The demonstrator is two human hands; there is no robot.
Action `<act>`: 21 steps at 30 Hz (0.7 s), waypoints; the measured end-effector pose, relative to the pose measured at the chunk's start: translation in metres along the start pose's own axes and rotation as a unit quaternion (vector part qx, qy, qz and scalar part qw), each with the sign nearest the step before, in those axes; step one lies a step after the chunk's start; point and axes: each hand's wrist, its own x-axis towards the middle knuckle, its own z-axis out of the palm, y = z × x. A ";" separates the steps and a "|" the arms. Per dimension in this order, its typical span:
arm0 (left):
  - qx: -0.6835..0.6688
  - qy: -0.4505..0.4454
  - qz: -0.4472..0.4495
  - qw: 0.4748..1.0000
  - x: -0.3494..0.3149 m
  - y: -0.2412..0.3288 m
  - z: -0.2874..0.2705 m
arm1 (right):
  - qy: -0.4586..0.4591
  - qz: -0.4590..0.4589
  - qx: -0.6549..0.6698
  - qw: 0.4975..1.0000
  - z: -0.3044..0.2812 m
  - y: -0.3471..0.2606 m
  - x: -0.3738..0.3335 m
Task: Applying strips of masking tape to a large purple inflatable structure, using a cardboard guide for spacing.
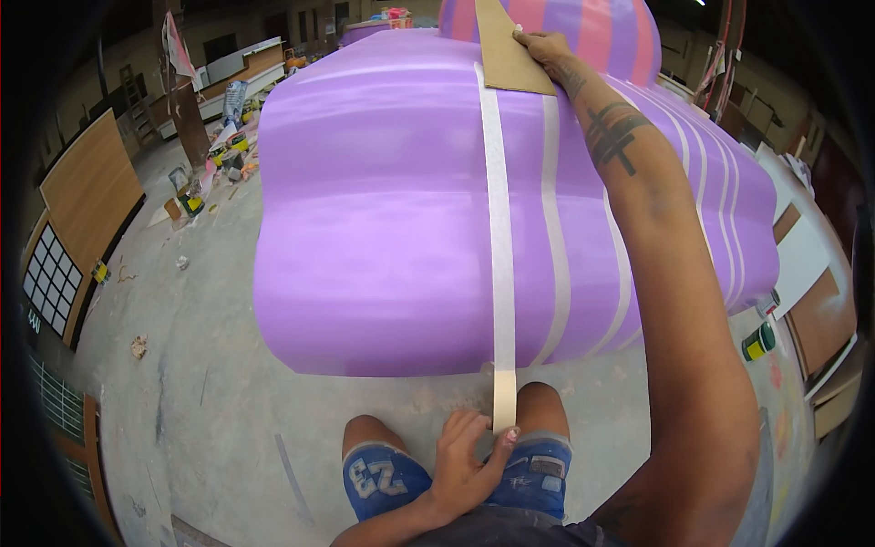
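Observation:
My left hand (463,467), low in front of my knees, pinches the lower end of a pale strip of masking tape (502,237). The strip runs up over the stepped front of a large purple rounded form (383,246), and its bottom end hangs past the form's lower edge. My right arm reaches far forward. At its end my right hand (545,49) grips the right edge of a brown cardboard piece (510,59), which lies on the purple surface over the tape's upper part. Several other pale strips (552,228) curve down the form to the right.
A pink-and-purple striped rounded shape (592,36) rises at the back. Paint cans (190,202) and litter lie on the concrete floor at left. A green can (758,342) stands at right near leaning boards (816,319). A wooden panel (91,201) leans at far left.

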 end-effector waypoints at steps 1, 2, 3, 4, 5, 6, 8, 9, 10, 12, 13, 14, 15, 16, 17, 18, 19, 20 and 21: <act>0.005 -0.002 0.000 1.000 0.001 0.000 0.000 | -0.005 0.000 0.001 1.000 0.005 0.001 0.002; 0.010 -0.004 0.000 1.000 0.002 0.000 0.001 | 0.001 0.005 0.030 1.000 0.008 0.003 0.003; 0.010 0.000 -0.002 1.000 0.003 -0.001 0.002 | 0.008 0.010 0.058 0.998 0.010 0.003 0.003; -0.002 0.008 -0.001 1.000 0.004 -0.001 0.003 | 0.006 0.010 0.059 0.998 0.012 0.005 0.003; -0.014 0.015 0.000 1.000 0.005 -0.002 0.003 | 0.016 0.012 0.050 0.999 0.015 0.006 0.003; -0.015 0.016 -0.001 1.000 0.007 0.000 0.001 | 0.025 0.014 0.041 0.999 0.017 0.007 0.003; -0.031 0.014 -0.013 0.999 0.010 0.004 -0.002 | 0.015 0.015 0.049 0.999 0.023 0.009 0.002; -0.031 0.016 -0.016 0.999 0.012 0.003 -0.002 | 0.007 0.015 0.058 0.998 0.026 0.010 0.002; -0.026 0.015 -0.009 1.000 0.013 0.002 -0.001 | 0.010 0.013 0.053 0.998 0.021 0.010 0.008; -0.029 0.008 0.002 1.000 0.015 0.000 0.003 | 0.001 0.009 0.058 0.998 0.007 0.015 0.022; -0.028 0.009 0.000 1.000 0.016 -0.001 0.002 | 0.001 0.008 0.057 0.998 0.008 0.017 0.023; -0.028 0.010 0.000 1.000 0.016 -0.002 0.002 | -0.003 0.016 0.075 0.997 0.009 0.018 0.025; -0.029 0.009 0.004 1.000 0.016 -0.003 0.000 | -0.007 0.023 0.093 0.995 0.008 0.018 0.026; -0.028 -0.003 -0.010 1.000 0.014 -0.004 -0.002 | -0.007 0.019 0.093 0.995 0.008 0.020 0.026; -0.028 -0.015 -0.015 0.999 0.018 -0.004 0.001 | -0.010 -0.018 0.014 1.000 0.002 0.021 0.027; -0.028 -0.013 -0.003 1.000 0.015 -0.002 0.003 | -0.011 -0.054 -0.064 0.996 -0.005 0.022 0.026; -0.014 0.001 -0.030 0.999 0.012 -0.002 0.004 | 0.021 -0.051 -0.020 0.998 0.012 0.028 0.014; -0.003 0.007 -0.058 0.998 0.007 0.001 0.005 | 0.007 -0.033 0.029 0.999 0.018 0.028 0.009; 0.000 0.008 -0.051 0.999 0.006 0.004 0.003 | 0.010 -0.039 0.033 0.999 0.026 0.025 0.007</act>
